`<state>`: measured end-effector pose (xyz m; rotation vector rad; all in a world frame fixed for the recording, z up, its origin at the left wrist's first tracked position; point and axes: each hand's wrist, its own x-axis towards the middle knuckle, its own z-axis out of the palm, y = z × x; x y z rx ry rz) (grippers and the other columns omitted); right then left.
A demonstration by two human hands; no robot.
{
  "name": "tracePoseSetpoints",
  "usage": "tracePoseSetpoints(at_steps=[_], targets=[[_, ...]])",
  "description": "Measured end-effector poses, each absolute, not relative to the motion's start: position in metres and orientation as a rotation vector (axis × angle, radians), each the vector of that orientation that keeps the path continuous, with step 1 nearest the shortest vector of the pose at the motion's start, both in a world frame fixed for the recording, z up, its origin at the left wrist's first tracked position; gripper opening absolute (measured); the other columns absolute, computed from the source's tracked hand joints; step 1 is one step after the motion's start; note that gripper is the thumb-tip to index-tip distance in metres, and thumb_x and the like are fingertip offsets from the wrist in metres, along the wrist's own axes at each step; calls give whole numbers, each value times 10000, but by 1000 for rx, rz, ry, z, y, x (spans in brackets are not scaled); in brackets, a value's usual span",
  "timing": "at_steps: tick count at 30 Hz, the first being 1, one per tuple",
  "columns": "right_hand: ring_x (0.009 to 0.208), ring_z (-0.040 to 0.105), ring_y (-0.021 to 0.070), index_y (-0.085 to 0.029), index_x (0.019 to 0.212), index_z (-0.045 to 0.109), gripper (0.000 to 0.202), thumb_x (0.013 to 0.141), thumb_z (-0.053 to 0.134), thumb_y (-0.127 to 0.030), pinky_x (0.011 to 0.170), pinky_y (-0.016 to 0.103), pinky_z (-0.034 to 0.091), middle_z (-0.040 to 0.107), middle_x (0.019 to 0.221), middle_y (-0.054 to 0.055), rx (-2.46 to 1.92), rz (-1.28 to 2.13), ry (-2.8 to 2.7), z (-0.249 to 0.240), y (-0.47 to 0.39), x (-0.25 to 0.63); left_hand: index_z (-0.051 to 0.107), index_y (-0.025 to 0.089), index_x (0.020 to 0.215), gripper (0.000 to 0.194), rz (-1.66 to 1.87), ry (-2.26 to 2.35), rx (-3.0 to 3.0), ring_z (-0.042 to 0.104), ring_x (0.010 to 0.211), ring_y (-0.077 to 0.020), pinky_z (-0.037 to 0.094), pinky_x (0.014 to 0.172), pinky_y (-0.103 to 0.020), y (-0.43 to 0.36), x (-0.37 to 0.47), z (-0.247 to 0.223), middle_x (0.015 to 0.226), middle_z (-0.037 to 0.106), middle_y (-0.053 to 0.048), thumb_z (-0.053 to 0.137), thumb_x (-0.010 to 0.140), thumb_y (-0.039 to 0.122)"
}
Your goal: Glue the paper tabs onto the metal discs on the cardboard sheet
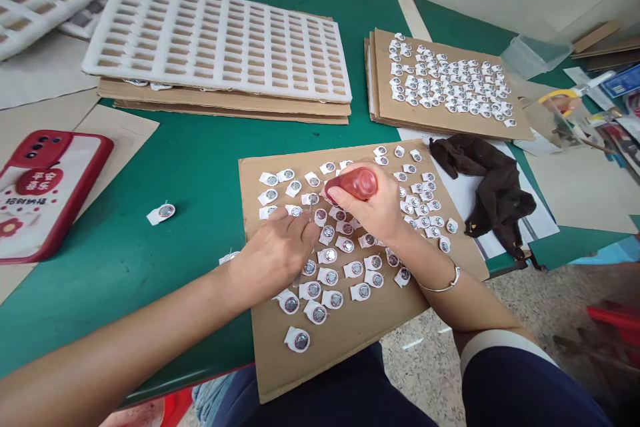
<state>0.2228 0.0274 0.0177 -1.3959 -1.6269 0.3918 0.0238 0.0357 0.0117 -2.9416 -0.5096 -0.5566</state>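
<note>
A brown cardboard sheet (295, 370) lies at the table's front edge, carrying several small round metallic parts with white tabs (299, 340). My right hand (377, 203) is wrapped round a red bottle (356, 183), tilted over the middle of the sheet. Low over the sheet's left part is my left hand (280, 250), palm down, with its fingers bent together near the parts below the bottle. Whatever those fingers hold, if anything, is hidden. One more tabbed part (163, 213) lies alone on the green table (195, 167) to the left.
A white slotted foam tray (220, 47) rests on cardboard at the back left. Another cardboard stack with parts (450, 83) stands at the back right. A phone in a red case (45, 193) lies far left. Dark cloth (493, 187) sits right of the sheet, near a clear container (535, 57).
</note>
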Motion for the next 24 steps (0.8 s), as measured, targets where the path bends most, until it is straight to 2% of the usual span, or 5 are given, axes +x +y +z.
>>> tracePoseSetpoints(at_steps=[8,18,24], targets=[[794,591,130,-182,904,567,282,749,727,-357,753,282,499,603,863,0,-1377,385,-1657,18,26,223,532,107,763,226,-556,-518,-2955,505,584,-174,434,539,-327,38,26,13,658,544,-63,359,775,-37],[798,591,142,-192,899,567,279,748,714,-374,746,294,511,604,880,13,-1343,343,-1700,18,23,223,494,136,716,206,-556,-581,-3110,474,593,-170,440,620,-346,40,22,12,667,526,-55,379,743,-32],[755,592,127,-192,885,580,272,727,726,-358,720,273,515,611,845,-5,-1371,322,-1608,17,23,226,482,143,716,164,-609,-624,-3208,443,588,-155,413,596,-315,44,18,12,652,500,-38,425,718,-11]])
